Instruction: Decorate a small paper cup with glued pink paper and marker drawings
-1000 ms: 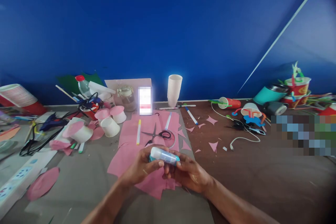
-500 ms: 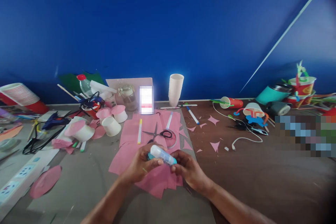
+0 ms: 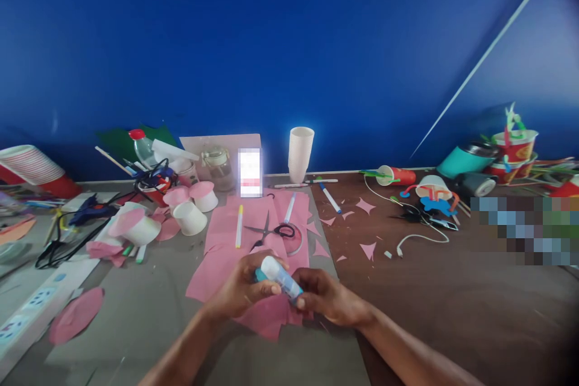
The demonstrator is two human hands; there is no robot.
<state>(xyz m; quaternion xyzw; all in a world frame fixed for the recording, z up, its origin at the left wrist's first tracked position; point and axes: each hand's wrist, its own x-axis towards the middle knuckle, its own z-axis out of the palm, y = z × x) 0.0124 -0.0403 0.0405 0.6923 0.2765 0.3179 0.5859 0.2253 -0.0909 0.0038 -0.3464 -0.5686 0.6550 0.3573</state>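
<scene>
Table (image 3: 136, 319): grey mat on the left, brown surface on the right, crowded along the back edge with craft things.
Pink paper (image 3: 226, 229): several sheets overlapping at centre, running from the back of the table to under both hands; cut pink scraps (image 3: 367, 249) lie on the brown side.
White cup stack (image 3: 300, 154): upright at the back, well apart from the hands.
Upturned white cups (image 3: 190, 217): a small group left of the paper, some capped with pink discs.
Scissors (image 3: 268, 231): lying on the pink paper just beyond the hands, black handles to the right; a yellow-tipped marker (image 3: 238, 226) lies beside them.
Left hand (image 3: 242, 289): grip closed around the upper, white-capped part of the glue stick (image 3: 280, 275), thumb along the side.
Right hand (image 3: 328, 298): fingertips pinched on the lower, blue end of the same stick.
Glue stick: held in the air between both hands, just above the near edge of the pink paper, tilted with the cap up and to the left.
Doing it well: judging by the two grips, cap and barrel are being worked against each other — best to hold the barrel firm, pull or twist straight along the axis, and keep it over the paper.
</scene>
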